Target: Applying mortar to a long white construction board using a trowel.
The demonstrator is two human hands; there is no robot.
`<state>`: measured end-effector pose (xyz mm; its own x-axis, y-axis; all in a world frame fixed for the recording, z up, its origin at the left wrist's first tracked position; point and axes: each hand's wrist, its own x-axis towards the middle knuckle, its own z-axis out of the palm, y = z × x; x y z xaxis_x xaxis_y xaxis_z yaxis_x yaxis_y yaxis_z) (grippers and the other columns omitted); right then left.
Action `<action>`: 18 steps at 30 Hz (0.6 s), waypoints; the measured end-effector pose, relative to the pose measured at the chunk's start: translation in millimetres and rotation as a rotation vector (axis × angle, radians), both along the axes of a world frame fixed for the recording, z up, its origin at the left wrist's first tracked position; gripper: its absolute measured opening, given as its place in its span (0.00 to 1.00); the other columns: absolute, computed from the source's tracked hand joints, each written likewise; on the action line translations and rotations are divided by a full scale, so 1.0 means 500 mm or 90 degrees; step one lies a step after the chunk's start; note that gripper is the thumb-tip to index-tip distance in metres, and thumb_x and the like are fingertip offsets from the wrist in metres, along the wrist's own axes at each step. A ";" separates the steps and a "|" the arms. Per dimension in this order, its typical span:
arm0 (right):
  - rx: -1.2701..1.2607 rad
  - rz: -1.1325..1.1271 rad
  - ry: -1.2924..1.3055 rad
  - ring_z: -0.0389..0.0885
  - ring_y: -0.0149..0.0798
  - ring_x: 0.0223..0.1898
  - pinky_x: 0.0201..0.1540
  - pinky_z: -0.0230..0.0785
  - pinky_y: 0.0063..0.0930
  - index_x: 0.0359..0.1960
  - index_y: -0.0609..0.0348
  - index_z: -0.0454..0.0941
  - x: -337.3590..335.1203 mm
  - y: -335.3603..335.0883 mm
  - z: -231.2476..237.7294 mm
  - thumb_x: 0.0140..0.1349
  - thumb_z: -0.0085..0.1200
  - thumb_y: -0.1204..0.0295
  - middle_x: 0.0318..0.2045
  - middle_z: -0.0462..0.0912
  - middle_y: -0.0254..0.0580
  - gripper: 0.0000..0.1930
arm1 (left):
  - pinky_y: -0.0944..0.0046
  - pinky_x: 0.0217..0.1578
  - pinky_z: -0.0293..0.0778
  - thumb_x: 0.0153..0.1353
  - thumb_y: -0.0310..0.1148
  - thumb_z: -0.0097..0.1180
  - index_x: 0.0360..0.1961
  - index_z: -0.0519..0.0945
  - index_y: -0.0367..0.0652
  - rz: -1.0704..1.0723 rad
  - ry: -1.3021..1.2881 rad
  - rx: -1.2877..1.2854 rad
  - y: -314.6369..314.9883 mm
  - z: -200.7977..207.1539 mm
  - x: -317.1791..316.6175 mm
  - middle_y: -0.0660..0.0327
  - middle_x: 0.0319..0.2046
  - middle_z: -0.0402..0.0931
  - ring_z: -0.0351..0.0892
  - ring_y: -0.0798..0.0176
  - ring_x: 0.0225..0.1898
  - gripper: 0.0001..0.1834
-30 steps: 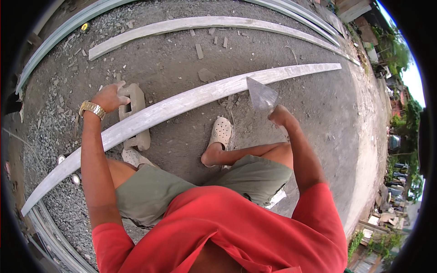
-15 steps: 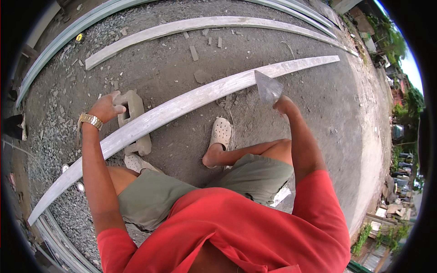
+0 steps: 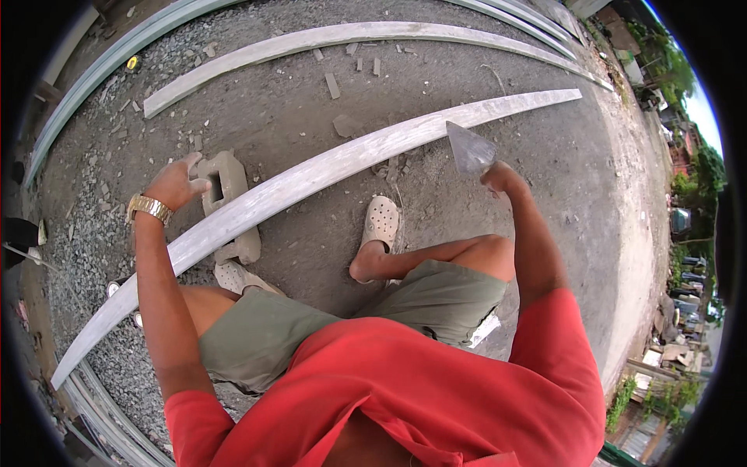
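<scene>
just beside our left fingers [image 3: 191,160], we see a hollow block [image 3: 231,171] of rough, matt, grainy concrete. at our right fingers [image 3: 490,176], the trowel [image 3: 471,149] shows a smooth metal blade with a soft sheen. between our two sets of fingers, the long bar [image 3: 327,169] looks dull and streaked; we cannot tell whether it is metal or wood. behind our left fingers, the watch [image 3: 150,207] has glossy metal links. nearer us than our fingers, the clogs [image 3: 381,222] look like matt plastic, the shorts [image 3: 264,331] and shirt [image 3: 389,381] matt cloth.
</scene>
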<state>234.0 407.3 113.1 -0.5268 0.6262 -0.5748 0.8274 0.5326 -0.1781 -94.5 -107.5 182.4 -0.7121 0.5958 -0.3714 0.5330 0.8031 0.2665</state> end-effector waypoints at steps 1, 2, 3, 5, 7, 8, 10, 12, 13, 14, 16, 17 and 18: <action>-0.064 -0.110 0.049 0.81 0.44 0.20 0.28 0.73 0.39 0.23 0.75 0.77 -0.002 -0.007 0.007 0.49 0.53 0.71 0.17 0.78 0.55 0.13 | 0.55 0.54 0.67 0.49 0.40 0.62 0.59 0.66 0.35 0.005 -0.011 -0.005 0.009 0.010 0.008 0.41 0.51 0.72 0.73 0.45 0.53 0.37; -0.059 -0.039 0.043 0.80 0.43 0.19 0.26 0.72 0.38 0.23 0.74 0.77 0.000 -0.026 0.007 0.49 0.53 0.70 0.16 0.78 0.53 0.14 | 0.55 0.55 0.66 0.49 0.40 0.62 0.59 0.66 0.34 0.010 -0.023 -0.009 0.011 0.013 0.012 0.40 0.51 0.72 0.73 0.45 0.53 0.37; -0.058 -0.033 0.042 0.80 0.43 0.19 0.26 0.72 0.38 0.23 0.74 0.77 -0.002 -0.043 0.007 0.49 0.53 0.70 0.16 0.78 0.53 0.14 | 0.55 0.55 0.66 0.49 0.40 0.62 0.59 0.66 0.34 0.016 -0.023 -0.007 0.007 0.012 0.010 0.40 0.51 0.72 0.73 0.45 0.53 0.37; -0.029 0.093 0.002 0.80 0.44 0.20 0.28 0.72 0.39 0.23 0.74 0.77 -0.005 -0.075 -0.006 0.49 0.52 0.70 0.16 0.78 0.53 0.13 | 0.55 0.55 0.66 0.48 0.40 0.62 0.59 0.66 0.36 -0.012 0.016 0.010 -0.010 0.007 0.003 0.40 0.51 0.71 0.73 0.45 0.53 0.37; -0.014 0.141 -0.019 0.80 0.45 0.20 0.30 0.72 0.39 0.23 0.73 0.78 0.002 -0.071 -0.016 0.49 0.52 0.70 0.16 0.78 0.53 0.13 | 0.55 0.55 0.66 0.48 0.40 0.62 0.59 0.67 0.36 0.002 -0.001 -0.013 -0.005 0.015 0.007 0.40 0.52 0.71 0.72 0.45 0.53 0.37; 0.015 0.160 -0.035 0.81 0.44 0.20 0.30 0.72 0.39 0.23 0.73 0.78 -0.007 -0.046 -0.017 0.49 0.52 0.70 0.16 0.78 0.52 0.13 | 0.55 0.55 0.66 0.48 0.41 0.62 0.59 0.67 0.36 0.020 -0.016 -0.036 0.000 0.019 0.009 0.41 0.52 0.71 0.72 0.45 0.54 0.37; 0.033 0.151 -0.049 0.80 0.46 0.20 0.30 0.73 0.39 0.24 0.74 0.78 -0.016 0.006 -0.022 0.48 0.55 0.69 0.19 0.79 0.54 0.14 | 0.55 0.55 0.66 0.48 0.41 0.62 0.59 0.67 0.36 0.019 -0.025 -0.046 0.019 0.020 0.015 0.41 0.53 0.71 0.72 0.45 0.54 0.37; -0.006 0.063 -0.012 0.80 0.48 0.21 0.31 0.73 0.39 0.25 0.75 0.77 0.000 0.030 -0.023 0.48 0.55 0.68 0.21 0.80 0.57 0.15 | 0.55 0.56 0.65 0.48 0.41 0.62 0.59 0.67 0.36 0.027 -0.034 -0.056 0.021 0.014 0.014 0.41 0.53 0.70 0.71 0.45 0.55 0.37; -0.044 -0.023 0.023 0.81 0.50 0.22 0.32 0.74 0.40 0.25 0.76 0.77 -0.002 0.032 -0.023 0.47 0.55 0.68 0.23 0.80 0.60 0.16 | 0.55 0.56 0.65 0.48 0.41 0.62 0.59 0.67 0.36 0.020 -0.031 -0.049 0.019 0.003 0.010 0.41 0.54 0.70 0.70 0.45 0.55 0.37; -0.024 0.027 0.001 0.81 0.53 0.24 0.34 0.74 0.39 0.26 0.78 0.77 -0.003 0.029 -0.027 0.47 0.55 0.68 0.26 0.80 0.64 0.17 | 0.55 0.57 0.64 0.48 0.41 0.62 0.59 0.67 0.35 0.014 -0.030 -0.041 0.014 -0.003 0.005 0.42 0.54 0.70 0.70 0.45 0.56 0.37; 0.016 0.136 -0.003 0.82 0.52 0.25 0.34 0.74 0.38 0.25 0.78 0.77 -0.007 -0.008 -0.027 0.47 0.54 0.68 0.25 0.80 0.64 0.17 | 0.56 0.57 0.64 0.48 0.41 0.62 0.59 0.67 0.35 0.016 -0.004 -0.046 0.004 0.009 0.011 0.42 0.55 0.69 0.69 0.45 0.56 0.37; 0.058 0.237 -0.005 0.82 0.51 0.25 0.33 0.74 0.38 0.24 0.78 0.77 -0.011 -0.025 -0.023 0.47 0.54 0.68 0.25 0.80 0.64 0.16 | 0.56 0.58 0.63 0.48 0.41 0.62 0.59 0.67 0.36 0.009 0.024 -0.050 0.001 0.016 0.016 0.43 0.55 0.69 0.69 0.45 0.57 0.37; 0.047 0.229 -0.029 0.83 0.49 0.24 0.33 0.75 0.37 0.22 0.79 0.76 -0.016 -0.033 -0.009 0.46 0.54 0.68 0.23 0.79 0.63 0.17 | 0.56 0.58 0.63 0.48 0.41 0.62 0.59 0.67 0.36 0.004 0.023 -0.048 0.004 0.019 0.015 0.43 0.55 0.69 0.69 0.45 0.57 0.37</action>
<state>225.8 391.1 108.4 -0.6962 0.4460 -0.5624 0.5907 0.8011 -0.0959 -86.8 -105.4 192.1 -0.7297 0.5623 -0.3891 0.5361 0.8237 0.1850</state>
